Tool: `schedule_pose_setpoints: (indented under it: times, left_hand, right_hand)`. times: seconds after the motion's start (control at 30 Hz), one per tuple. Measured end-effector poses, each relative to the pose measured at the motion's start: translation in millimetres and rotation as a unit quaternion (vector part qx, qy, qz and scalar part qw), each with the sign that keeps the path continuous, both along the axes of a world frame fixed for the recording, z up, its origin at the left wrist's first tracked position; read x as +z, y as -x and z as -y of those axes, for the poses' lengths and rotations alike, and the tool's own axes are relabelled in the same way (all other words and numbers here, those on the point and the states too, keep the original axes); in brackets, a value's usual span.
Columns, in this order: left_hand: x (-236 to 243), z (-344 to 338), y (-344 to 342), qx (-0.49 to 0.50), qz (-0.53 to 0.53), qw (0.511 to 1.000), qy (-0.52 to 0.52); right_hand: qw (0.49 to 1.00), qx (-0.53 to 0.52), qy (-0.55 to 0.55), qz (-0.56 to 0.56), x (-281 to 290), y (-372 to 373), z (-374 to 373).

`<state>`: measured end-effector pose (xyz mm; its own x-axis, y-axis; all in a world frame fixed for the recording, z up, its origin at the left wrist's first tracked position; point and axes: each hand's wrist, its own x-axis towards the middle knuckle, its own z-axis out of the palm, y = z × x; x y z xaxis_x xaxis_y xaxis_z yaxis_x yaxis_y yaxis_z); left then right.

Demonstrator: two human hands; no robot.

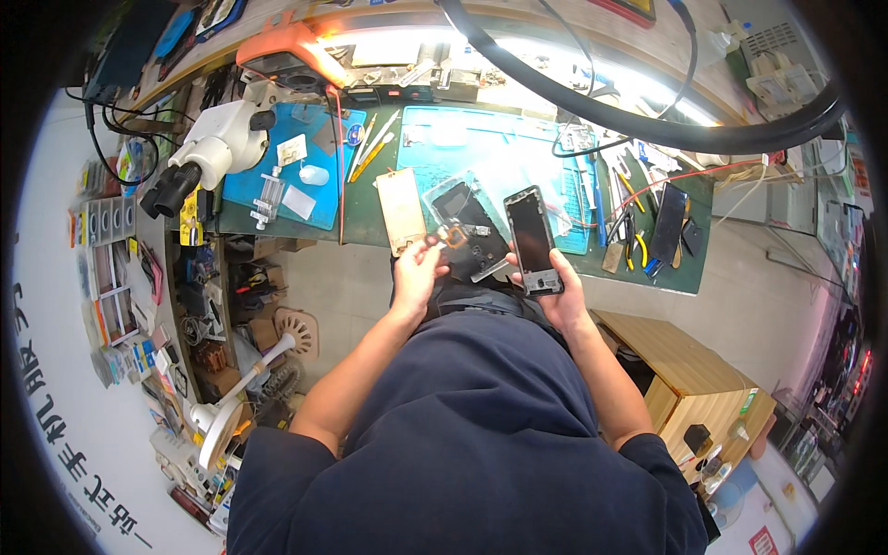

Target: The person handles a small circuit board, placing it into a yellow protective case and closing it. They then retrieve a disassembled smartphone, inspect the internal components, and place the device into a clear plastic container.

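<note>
My right hand (pixel 563 294) grips a black phone frame (pixel 531 236), held upright over the bench's front edge with its dark inner face toward me. Between the pinched fingertips of my left hand (pixel 416 273) is a small part with a copper-coloured loop (pixel 453 235), blurred and too small to name exactly. Under and behind that part lies a clear plastic tray (pixel 438 197) with dark phone parts inside. Just left of the tray, a gold-coloured flat panel (pixel 399 205) lies on the bench.
A white microscope (pixel 222 132) stands at the left. Pliers (pixel 640 248), screwdrivers and another dark phone (pixel 669 222) lie at the right. Blue mats (pixel 425 139) cover part of the green bench. A thick black cable or arm (pixel 629 125) arches over the back right.
</note>
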<state>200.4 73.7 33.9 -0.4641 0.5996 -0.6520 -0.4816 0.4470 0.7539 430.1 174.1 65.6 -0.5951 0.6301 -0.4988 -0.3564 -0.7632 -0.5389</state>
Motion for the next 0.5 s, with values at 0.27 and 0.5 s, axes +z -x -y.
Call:
schedule_pose_setpoints:
  times: [0.27,0.5]
  left_hand:
    - [-6,-17,26,-0.005,-0.117,0.993,-0.025]
    - [-8,-58,20,-0.068,-0.162,0.984,-0.041]
  right_hand:
    - [0.999,-0.037,-0.021,0.020,-8,-18,-9]
    - [0.999,-0.044,-0.004,0.019,-5,-17,-7]
